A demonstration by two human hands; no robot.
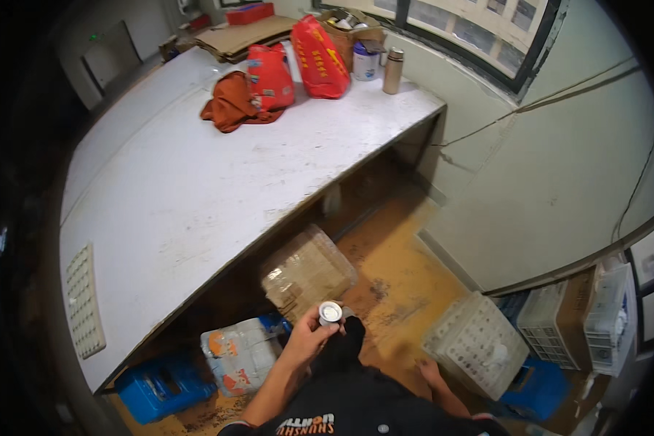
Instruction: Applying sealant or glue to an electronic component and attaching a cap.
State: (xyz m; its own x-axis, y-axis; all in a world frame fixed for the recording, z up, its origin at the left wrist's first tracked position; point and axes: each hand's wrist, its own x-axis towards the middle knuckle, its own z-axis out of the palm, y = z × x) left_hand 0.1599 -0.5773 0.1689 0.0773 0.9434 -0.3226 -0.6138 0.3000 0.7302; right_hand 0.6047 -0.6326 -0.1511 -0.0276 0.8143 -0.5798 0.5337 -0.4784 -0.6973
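In front of my body, my left hand is closed around a small round silver-rimmed piece with a pale face turned upward. Thumb and fingers grip its side; what kind of piece it is I cannot make out. Out to the right hangs my right hand, low beside a white perforated crate. It is small and blurred, so its fingers do not show clearly, and I see no object in it.
A long white table carries a tray with rows of pale cells, red bags and a metallic flask. Below lie a taped carton, a patched white box and a blue stool. Crates line the right wall.
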